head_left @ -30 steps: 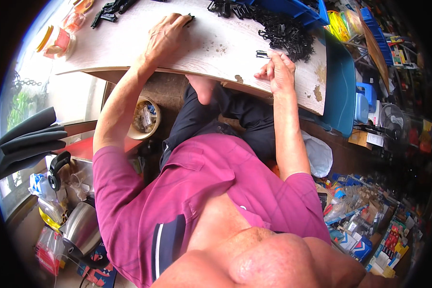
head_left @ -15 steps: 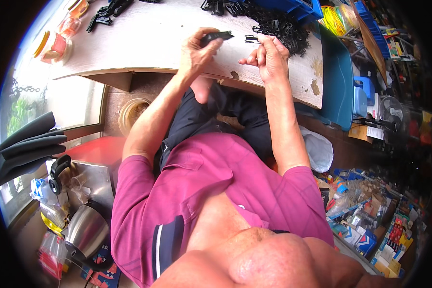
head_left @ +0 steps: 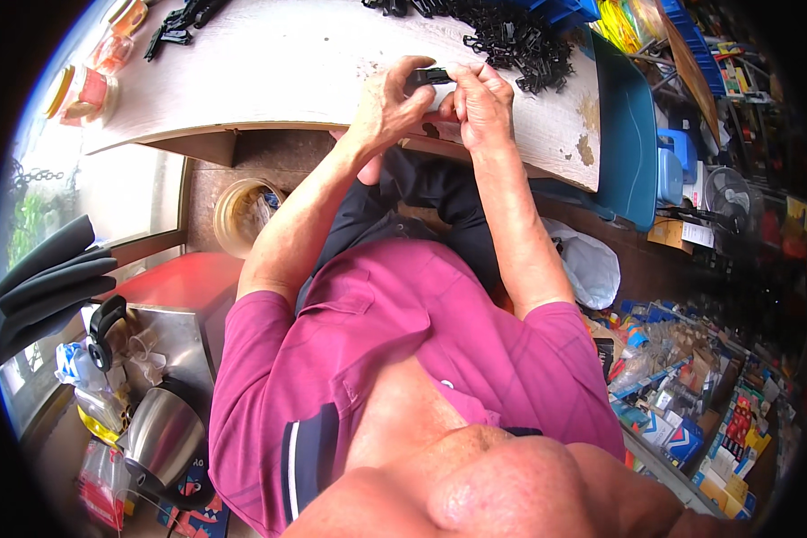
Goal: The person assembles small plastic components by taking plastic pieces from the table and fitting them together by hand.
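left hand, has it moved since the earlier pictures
Yes: the left hand has moved to the right and toward the person, nearer the brown worn patch by the front edge of the table.

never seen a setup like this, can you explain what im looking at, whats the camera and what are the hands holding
There's no machine here, just a person's bare hands. The view comes from the left of two wide fisheye cameras worn on the head, looking down, so straight edges bend. The left hand holds a small black part over the table, and the right hand pinches at its other end; the fingers hide the details. On the table lie a heap of black pieces to the right, more black strips at upper left, and jars along the left edge.
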Tool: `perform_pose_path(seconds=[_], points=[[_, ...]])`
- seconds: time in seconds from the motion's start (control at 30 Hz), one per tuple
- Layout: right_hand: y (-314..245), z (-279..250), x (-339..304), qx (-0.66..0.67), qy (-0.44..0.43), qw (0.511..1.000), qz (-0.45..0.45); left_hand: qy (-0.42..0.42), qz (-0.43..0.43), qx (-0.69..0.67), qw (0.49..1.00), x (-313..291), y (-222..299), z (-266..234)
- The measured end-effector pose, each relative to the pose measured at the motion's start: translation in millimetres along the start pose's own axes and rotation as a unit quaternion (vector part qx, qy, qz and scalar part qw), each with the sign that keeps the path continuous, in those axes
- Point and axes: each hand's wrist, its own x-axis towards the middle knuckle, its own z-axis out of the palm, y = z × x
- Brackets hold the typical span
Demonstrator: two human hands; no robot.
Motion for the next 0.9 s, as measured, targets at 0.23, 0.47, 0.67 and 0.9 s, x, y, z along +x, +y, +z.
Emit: perform_pose_path(seconds=[0.23,0.47,0.67,0.9], points=[[4.5,1.5,5.6,-0.064,0.023,0.998,0.017,0.047,-0.025,-0.040,0.998,1.0,16.4,1.9],[-11.1,16.0,28.8,-0.075,0.049,0.995,0.054,0.121,-0.078,-0.117,0.983,10.9,-2.0,-32.9],[-9.0,37.5,72.6,-0.200,0.086,0.974,0.062,0.116,-0.051,-0.134,0.983,12.0,-3.7,-36.9],[-17.0,79.5,86.4,-0.322,0.138,0.935,0.052,0.101,-0.042,-0.152,0.982,9.2,-9.1,-39.1]])
